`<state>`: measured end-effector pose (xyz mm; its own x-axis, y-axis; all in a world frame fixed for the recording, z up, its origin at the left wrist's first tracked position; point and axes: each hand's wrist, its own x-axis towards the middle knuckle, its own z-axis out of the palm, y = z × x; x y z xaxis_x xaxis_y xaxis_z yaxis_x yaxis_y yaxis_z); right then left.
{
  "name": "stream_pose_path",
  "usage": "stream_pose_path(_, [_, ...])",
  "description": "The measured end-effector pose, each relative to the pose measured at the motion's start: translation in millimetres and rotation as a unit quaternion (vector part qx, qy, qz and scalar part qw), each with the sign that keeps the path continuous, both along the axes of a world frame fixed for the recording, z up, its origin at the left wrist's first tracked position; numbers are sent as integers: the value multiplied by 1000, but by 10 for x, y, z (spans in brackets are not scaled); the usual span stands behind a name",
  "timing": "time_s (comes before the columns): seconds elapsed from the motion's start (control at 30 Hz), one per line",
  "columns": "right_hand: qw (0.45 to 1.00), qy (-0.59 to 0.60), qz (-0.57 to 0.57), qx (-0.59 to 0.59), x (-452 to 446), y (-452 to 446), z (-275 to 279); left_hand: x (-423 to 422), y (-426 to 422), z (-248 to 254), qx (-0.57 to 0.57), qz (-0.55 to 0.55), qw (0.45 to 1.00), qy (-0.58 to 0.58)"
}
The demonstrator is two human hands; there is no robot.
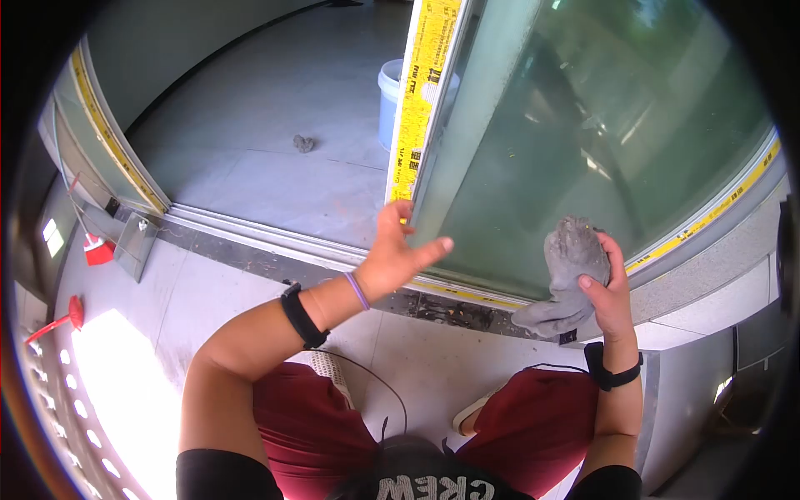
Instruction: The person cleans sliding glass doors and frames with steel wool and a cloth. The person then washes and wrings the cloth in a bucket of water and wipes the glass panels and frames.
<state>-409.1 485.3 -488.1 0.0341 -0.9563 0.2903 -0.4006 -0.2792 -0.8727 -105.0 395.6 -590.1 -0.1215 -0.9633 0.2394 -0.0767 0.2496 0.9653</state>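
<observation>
My right hand grips a bunched, dirty grey rag in front of the glass, thumb on its near side. The rag's lower end hangs to the left, over the bottom door frame. My left hand is at the lower end of the sliding door's edge, which bears yellow printed tape. Its thumb sticks out to the right, apart from the fingers, and nothing shows in it. Whether its fingertips touch the edge, I cannot tell. The glass pane looks hazy and streaked.
Beyond the open doorway, a grey lump lies on the tiled floor and a pale blue bucket stands partly behind the door edge. At left are a red-and-white brush, a dustpan and a red-handled tool. A dark track crosses the floor.
</observation>
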Motion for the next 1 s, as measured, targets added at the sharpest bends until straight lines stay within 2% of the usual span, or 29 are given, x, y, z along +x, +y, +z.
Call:
stream_pose_path(0.03, [996,-92,3,-20,145,5,-45,-120,274,103,48,-94,994,29])
stream_pose_path(0.07, [995,-66,58,-39,263,8,-33,-246,500,142,67,-136,988,16])
stream_pose_path(0.1, [994,-72,63,-48,350,10,-44,-355,640,189,86,-178,980,6])
stream_pose_path(0.13, [994,22,92,-59,435,1,-47,-393,678,277,75,-174,982,2])
stream_pose_path(0.17, [984,118,117,-69,488,-1,-26,-437,706,362,160,-235,959,27])
stream_pose_path(0.2, [983,117,116,-76,524,19,4,-478,741,410,247,-295,922,50])
stream_pose_path(0.23, [982,120,107,-99,543,49,20,-498,740,330,244,-296,922,46])
stream_pose_path(0.3, [981,119,92,-124,462,97,46,-449,685,160,215,-285,926,125])
stream_pose_path(0.33, [985,78,48,-148,373,100,64,-408,692,147,240,-242,933,113])
stream_pose_path(0.37, [985,38,5,-170,309,108,76,-381,675,135,240,-244,933,110])
stream_pose_path(0.43, [979,7,-20,-202,245,129,110,-343,614,277,214,-178,959,-58])
stream_pose_path(0.47, [978,41,-35,-201,183,132,110,-328,598,401,213,-146,956,-142])
stream_pose_path(0.5, [976,77,-51,-199,111,137,112,-313,598,494,212,-152,954,-147])
stream_pose_path(0.53, [975,77,-60,-198,28,122,107,-295,597,551,234,-141,962,26])
stream_pose_path(0.57, [987,62,-80,-126,-66,93,90,-281,591,583,254,-125,939,198])
stream_pose_path(0.6, [993,46,-100,-53,-147,88,73,-251,585,614,259,-133,936,196])
stream_pose_path(0.63, [992,46,-108,-50,-190,94,60,-204,565,643,229,-149,943,190])
stream_pose_path(0.7, [983,146,-114,-10,-223,92,35,-157,504,666,199,-169,949,179])
stream_pose_path(0.73, [982,143,-119,-7,-259,105,30,-148,487,663,170,-177,955,166])
stream_pose_path(0.8, [978,207,-22,32,-325,146,39,-140,456,657,143,-189,959,153])
stream_pose_path(0.83, [978,207,-24,34,-348,151,16,-141,430,645,143,-190,958,158])
stream_pose_path(0.9, [971,199,124,44,-350,159,-10,-136,366,612,143,-191,957,167])
stream_pose_path(0.97, [974,171,136,63,-301,193,57,-152,288,492,169,-157,966,119])
stream_pose_path(1.0, [987,65,122,76,-232,214,112,-179,270,433,189,-122,972,72])
